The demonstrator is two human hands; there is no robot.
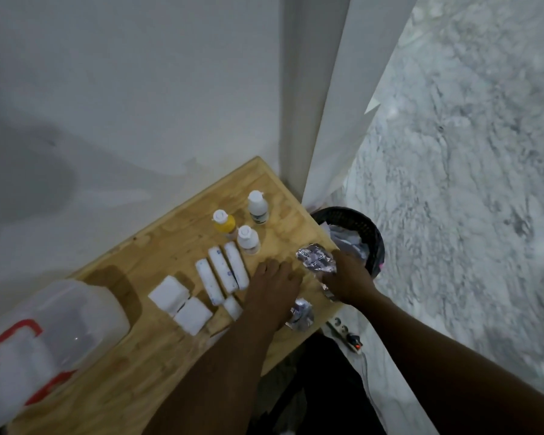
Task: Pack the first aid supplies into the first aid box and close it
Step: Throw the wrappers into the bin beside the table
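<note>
Right hand grips a foil blister strip at the table edge. We see the left hand lying flat, fingers relaxed, beside the bandage rolls.

Three bottles, wrapped rolls and white pads on my plywood table. Box sits left (red handle).

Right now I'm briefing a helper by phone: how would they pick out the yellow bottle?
Start at the wooden table and go to its far corner near the black bin. Three white-capped bottles stand there; the yellow bottle is leftmost, the only one with a yellow body.
</note>
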